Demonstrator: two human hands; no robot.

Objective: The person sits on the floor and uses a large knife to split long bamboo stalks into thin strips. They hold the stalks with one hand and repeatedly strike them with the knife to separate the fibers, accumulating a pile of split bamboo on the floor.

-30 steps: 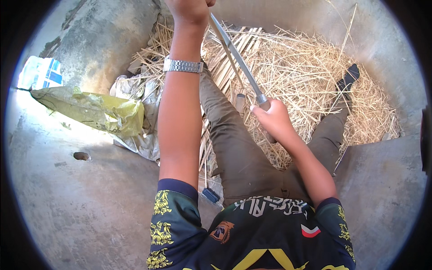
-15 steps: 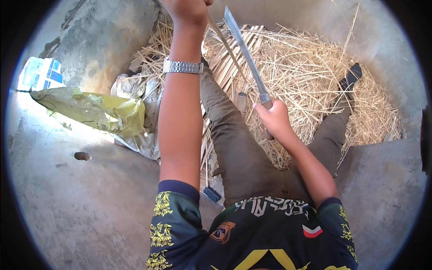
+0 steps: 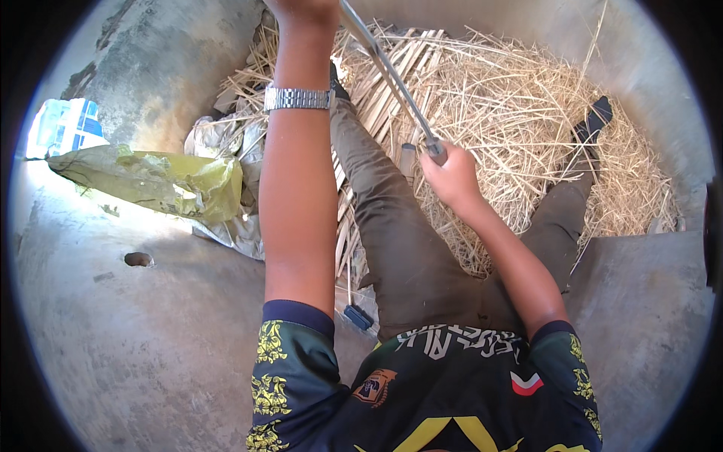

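At the upper edge, my left hand (image 3: 305, 10) is closed on a thin bamboo strip (image 3: 386, 74); its fingers are mostly cut off from view. My right hand (image 3: 454, 177) grips the dark handle of a long knife (image 3: 431, 143) above my spread legs. The knife's narrow blade slants up and left toward my left hand, seen nearly edge-on. Strip and blade run close together, overlapping in view; whether they touch I cannot tell. Beneath them lies a layer of split strips (image 3: 407, 56).
Pale shavings (image 3: 512, 113) heap around my legs against a curved concrete wall (image 3: 173, 60). A torn yellow sack (image 3: 169, 181) lies at left, near a blue-and-white package (image 3: 71, 124). A small dark block (image 3: 359, 317) sits beside my left thigh. The concrete floor has a hole (image 3: 138, 259).
The knife blade has swung left, from apart to alongside the strip, and its tip has gone up near my left hand. My left hand has moved slightly up and left.
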